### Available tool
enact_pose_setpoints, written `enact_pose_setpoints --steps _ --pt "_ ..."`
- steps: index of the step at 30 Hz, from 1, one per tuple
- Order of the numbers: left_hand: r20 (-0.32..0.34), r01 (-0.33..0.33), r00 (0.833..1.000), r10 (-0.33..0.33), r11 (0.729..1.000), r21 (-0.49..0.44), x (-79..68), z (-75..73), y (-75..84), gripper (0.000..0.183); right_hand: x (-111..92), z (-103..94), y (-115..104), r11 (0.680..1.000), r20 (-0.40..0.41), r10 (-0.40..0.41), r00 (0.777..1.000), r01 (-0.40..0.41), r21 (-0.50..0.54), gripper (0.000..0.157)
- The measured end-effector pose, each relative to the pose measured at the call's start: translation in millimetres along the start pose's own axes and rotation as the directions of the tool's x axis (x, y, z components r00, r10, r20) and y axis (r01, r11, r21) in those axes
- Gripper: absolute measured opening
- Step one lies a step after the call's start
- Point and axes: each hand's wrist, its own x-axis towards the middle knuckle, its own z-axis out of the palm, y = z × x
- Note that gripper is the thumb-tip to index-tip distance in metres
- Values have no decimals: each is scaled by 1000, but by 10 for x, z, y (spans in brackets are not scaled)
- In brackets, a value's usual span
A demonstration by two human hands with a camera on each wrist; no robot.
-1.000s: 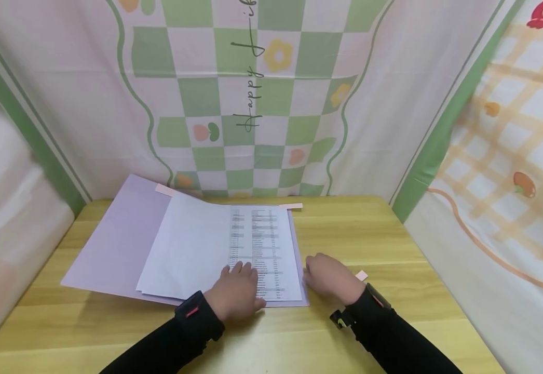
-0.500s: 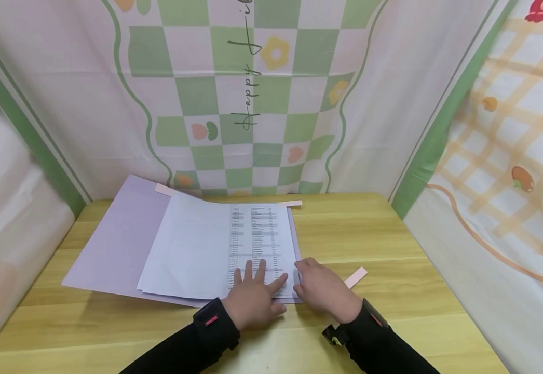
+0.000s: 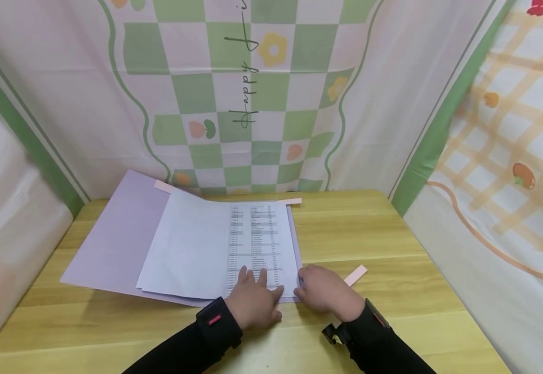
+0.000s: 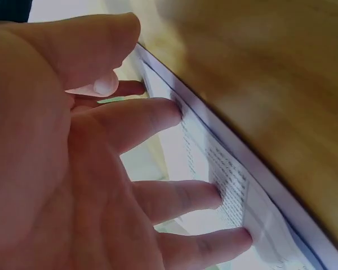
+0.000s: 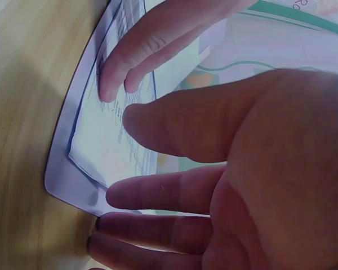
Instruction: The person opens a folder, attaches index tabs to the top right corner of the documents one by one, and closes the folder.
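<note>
An opened lilac folder (image 3: pixel 105 244) lies on the wooden table, its left cover tilted up. Inside are white paper sheets (image 3: pixel 185 244); the page on the right carries a printed table. My left hand (image 3: pixel 255 305) rests on the lower part of that page with fingers spread, their tips on the print in the left wrist view. My right hand (image 3: pixel 325 291) is at the lower right edge of the pages and folder. In the right wrist view its thumb and index finger stand apart beside the page corner, the other fingers by the folder's edge.
Pink paper strips stick out at the folder's top left (image 3: pixel 163 186) and top right (image 3: pixel 291 201). Another pink strip (image 3: pixel 356 275) lies on the table (image 3: pixel 346 228) beyond my right wrist. Patterned curtains (image 3: pixel 271 93) surround the table's back and sides.
My left hand has slid right across the printed page, its fingers spreading and then bending slightly. My right hand has moved a little left onto the page's edge, uncovering more of the loose pink strip.
</note>
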Motion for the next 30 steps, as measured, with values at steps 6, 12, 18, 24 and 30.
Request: enact_pose_setpoints --steps 6,12,18,24,30 --pt "7 -7 1000 7 1000 10 0 -50 -13 59 -3 -17 -15 1000 2 13 1000 -13 5 22" --pt "-63 22 998 -23 1000 -20 18 -11 -80 63 34 -5 -20 1000 -10 5 1000 -6 -18 23" --pt "-130 -23 992 3 988 -153 -15 0 -195 62 120 64 -13 998 -19 -9 1000 7 -62 37" --pt "-154 -97 986 60 966 -241 -72 -67 -324 63 187 61 -46 999 3 -40 999 40 -15 41" --pt "-126 -138 987 98 923 -360 -45 -69 -436 60 201 53 -79 997 -60 -44 997 48 52 41"
